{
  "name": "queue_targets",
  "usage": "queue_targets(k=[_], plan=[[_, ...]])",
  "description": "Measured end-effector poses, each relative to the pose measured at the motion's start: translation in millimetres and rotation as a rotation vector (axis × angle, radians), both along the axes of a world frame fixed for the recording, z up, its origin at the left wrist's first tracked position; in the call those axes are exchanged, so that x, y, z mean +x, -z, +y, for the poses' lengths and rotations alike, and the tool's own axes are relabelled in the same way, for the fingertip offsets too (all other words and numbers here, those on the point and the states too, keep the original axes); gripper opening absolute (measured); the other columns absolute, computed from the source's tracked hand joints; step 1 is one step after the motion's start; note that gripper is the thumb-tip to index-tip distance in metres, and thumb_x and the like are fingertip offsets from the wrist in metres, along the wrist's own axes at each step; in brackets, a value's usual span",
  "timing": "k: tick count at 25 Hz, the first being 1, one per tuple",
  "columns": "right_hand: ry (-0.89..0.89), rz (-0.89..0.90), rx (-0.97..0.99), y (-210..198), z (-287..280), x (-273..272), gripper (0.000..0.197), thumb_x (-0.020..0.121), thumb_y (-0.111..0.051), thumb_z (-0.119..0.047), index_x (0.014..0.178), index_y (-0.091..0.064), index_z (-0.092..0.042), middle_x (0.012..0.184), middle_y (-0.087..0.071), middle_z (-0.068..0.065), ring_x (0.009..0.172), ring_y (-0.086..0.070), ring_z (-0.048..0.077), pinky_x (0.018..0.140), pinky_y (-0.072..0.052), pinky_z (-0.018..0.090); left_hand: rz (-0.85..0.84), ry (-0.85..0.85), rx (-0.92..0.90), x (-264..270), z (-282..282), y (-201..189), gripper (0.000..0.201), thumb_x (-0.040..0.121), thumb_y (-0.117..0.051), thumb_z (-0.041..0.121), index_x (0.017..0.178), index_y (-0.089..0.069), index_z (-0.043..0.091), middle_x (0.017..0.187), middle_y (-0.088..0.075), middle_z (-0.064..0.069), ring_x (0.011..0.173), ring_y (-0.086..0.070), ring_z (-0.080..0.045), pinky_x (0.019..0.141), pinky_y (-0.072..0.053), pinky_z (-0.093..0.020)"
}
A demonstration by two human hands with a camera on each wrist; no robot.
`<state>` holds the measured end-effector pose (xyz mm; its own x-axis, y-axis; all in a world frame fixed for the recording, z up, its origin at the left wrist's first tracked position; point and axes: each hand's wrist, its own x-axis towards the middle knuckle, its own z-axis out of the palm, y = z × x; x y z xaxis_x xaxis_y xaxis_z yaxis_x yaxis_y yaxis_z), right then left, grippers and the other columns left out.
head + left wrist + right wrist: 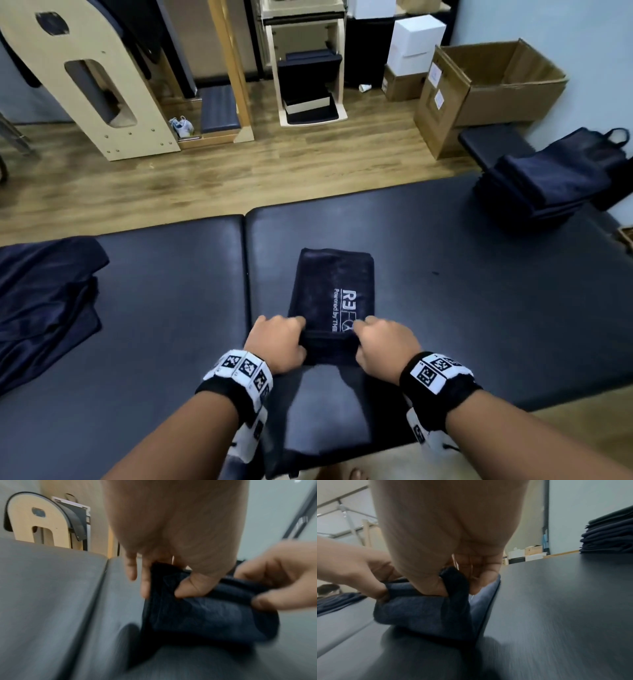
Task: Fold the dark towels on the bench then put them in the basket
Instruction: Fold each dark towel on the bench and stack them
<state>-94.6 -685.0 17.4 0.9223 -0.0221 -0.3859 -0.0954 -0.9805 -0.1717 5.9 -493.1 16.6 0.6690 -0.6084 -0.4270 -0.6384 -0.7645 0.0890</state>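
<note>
Both wrists wear marker-printed bands; the left hand point(276, 342) and right hand point(383, 344) pinch the near folded edge of a soft, plush rectangular dark towel point(330, 294) lying flat on the smooth padded bench point(462, 274) just beyond the knuckles.

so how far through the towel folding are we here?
Done: a stack of folded dark towels sits at the bench's far right. In hand: the left hand and right hand each grip the near edge of the logo towel, mid-fold. Left: a heap of unfolded towels on the left; no basket is clearly in view, so nothing looks binned yet.
</note>
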Motion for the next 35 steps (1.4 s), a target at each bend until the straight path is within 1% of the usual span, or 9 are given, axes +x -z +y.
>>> queue_targets(k=[5, 10, 14, 17, 20, 26, 29, 31, 35], plan=[[0.239, -0.086, 0.062, -21, -51, 82, 0.028, 0.083, -0.053, -0.024, 0.110, -0.053, -0.018, 0.107, -0.067, 0.010, 0.099, -0.064, 0.040, 0.081, -0.054, 0.043, 0.137, -0.216, -0.249, 95, -42, -24, 0.030, 0.076, -0.059, 0.032, 0.107, -0.059, 0.029, 0.109, -0.070, 0.000, 0.109, -0.061, -0.028, 0.094, -0.047, -0.038], [0.448, -0.115, 0.084, -13, -77, 125, 0.039, 0.093, -0.061, -0.041, 0.114, -0.059, -0.009, 0.115, -0.066, 0.016, 0.111, -0.060, 0.039, 0.089, -0.050, 0.041, 0.169, -0.491, -0.530, 141, -64, 1, 0.063, 0.087, -0.065, 0.034, 0.142, -0.041, 0.017, 0.136, -0.055, -0.008, 0.128, -0.050, -0.029, 0.106, -0.043, -0.040], [0.445, 0.144, 0.071, 19, -69, 113, 0.037, 0.092, -0.057, -0.050, 0.097, -0.057, -0.013, 0.111, -0.069, 0.017, 0.105, -0.064, 0.040, 0.081, -0.051, 0.039, 0.159, -0.431, -0.229, 132, -56, 33, 0.048, 0.083, -0.065, 0.050, 0.114, -0.054, 0.016, 0.121, -0.061, -0.010, 0.113, -0.060, -0.036, 0.092, -0.050, -0.042], [0.566, 0.161, 0.153, 36, -63, 112, 0.043, 0.091, -0.065, -0.044, 0.113, -0.053, -0.009, 0.115, -0.064, 0.017, 0.109, -0.063, 0.039, 0.078, -0.046, 0.035, 0.204, -0.521, -0.170, 123, -55, 42, 0.048, 0.079, -0.070, 0.055, 0.100, -0.056, 0.015, 0.110, -0.066, -0.012, 0.104, -0.063, -0.037, 0.085, -0.053, -0.040], [0.664, 0.148, 0.200, 48, -61, 108, 0.047, 0.085, -0.074, -0.037, 0.117, -0.054, -0.010, 0.116, -0.066, 0.014, 0.107, -0.064, 0.035, 0.085, -0.054, 0.035, 0.249, -0.559, -0.144, 112, -60, 42, 0.043, 0.077, -0.075, 0.050, 0.092, -0.055, 0.015, 0.108, -0.066, -0.012, 0.102, -0.064, -0.036, 0.085, -0.055, -0.040], [0.662, 0.235, 0.293, 49, -85, 96, 0.031, 0.075, -0.070, -0.030, 0.099, -0.062, -0.012, 0.102, -0.070, 0.007, 0.096, -0.065, 0.031, 0.081, -0.055, 0.033, 0.320, -0.585, -0.126, 73, -72, 41, 0.041, 0.077, -0.076, 0.047, 0.094, -0.055, 0.016, 0.111, -0.065, -0.010, 0.105, -0.063, -0.033, 0.088, -0.054, -0.039], [0.637, 0.209, 0.322, 46, -111, 84, 0.024, 0.081, -0.063, -0.030, 0.098, -0.064, -0.012, 0.099, -0.070, 0.007, 0.099, -0.063, 0.032, 0.081, -0.051, 0.031, 0.349, -0.593, -0.149, 47, -96, 42, 0.042, 0.081, -0.070, 0.052, 0.098, -0.056, 0.016, 0.109, -0.065, -0.009, 0.102, -0.064, -0.032, 0.087, -0.054, -0.039], [0.620, 0.179, 0.331, 47, -139, 69, 0.027, 0.083, -0.058, -0.028, 0.104, -0.060, -0.011, 0.109, -0.069, 0.011, 0.108, -0.062, 0.034, 0.085, -0.051, 0.035, 0.365, -0.640, -0.178, 31, -125, 40, 0.041, 0.082, -0.067, 0.053, 0.094, -0.056, 0.016, 0.107, -0.066, -0.008, 0.102, -0.064, -0.031, 0.086, -0.054, -0.037], [0.653, 0.120, 0.393, 51, -229, 27, 0.028, 0.083, -0.063, -0.031, 0.103, -0.055, -0.013, 0.108, -0.067, 0.011, 0.103, -0.063, 0.035, 0.086, -0.053, 0.037, 0.464, -0.734, -0.291, 0, -210, 47, 0.037, 0.072, -0.069, 0.049, 0.088, -0.060, 0.017, 0.101, -0.072, -0.003, 0.100, -0.067, -0.024, 0.086, -0.054, -0.034]])
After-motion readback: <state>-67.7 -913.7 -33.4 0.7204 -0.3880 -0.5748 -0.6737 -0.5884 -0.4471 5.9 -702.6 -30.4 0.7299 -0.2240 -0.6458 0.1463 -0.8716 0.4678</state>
